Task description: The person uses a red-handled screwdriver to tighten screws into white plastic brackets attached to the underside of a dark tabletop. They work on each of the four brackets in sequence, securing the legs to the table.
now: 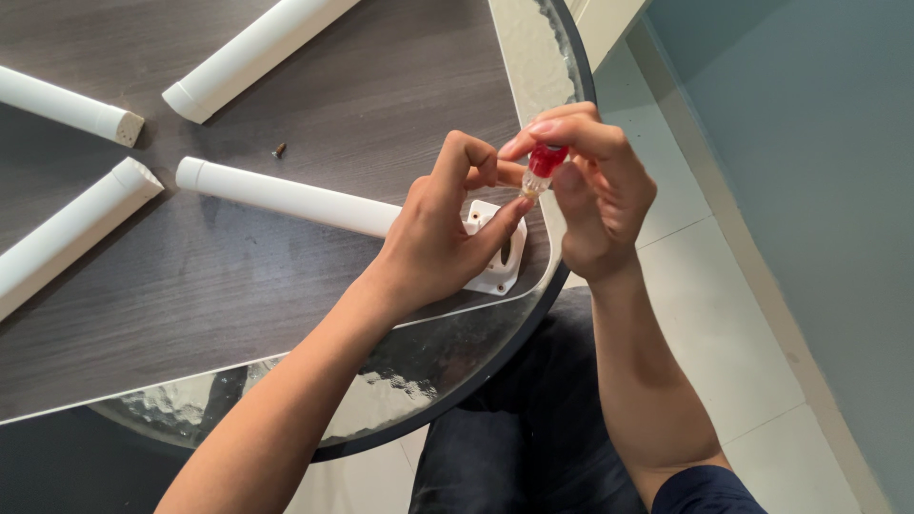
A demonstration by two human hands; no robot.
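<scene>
My right hand (598,195) pinches a small screwdriver with a red handle (546,160) between thumb and fingers, held upright over the table's edge. My left hand (446,233) curls beside it, its thumb and forefinger touching the tool's lower tip, where a small part may be held; I cannot tell. Under my left hand lies a white mounting plate (499,271) with holes, joined to a white cylindrical leg (286,195) that lies flat on the dark wood-grain panel (248,286).
Three more white legs lie on the panel: one at top centre (249,55), one at upper left (67,107), one at the left (67,233). A loose screw (279,149) rests between them. The panel sits on a round glass table (447,381). Tiled floor lies to the right.
</scene>
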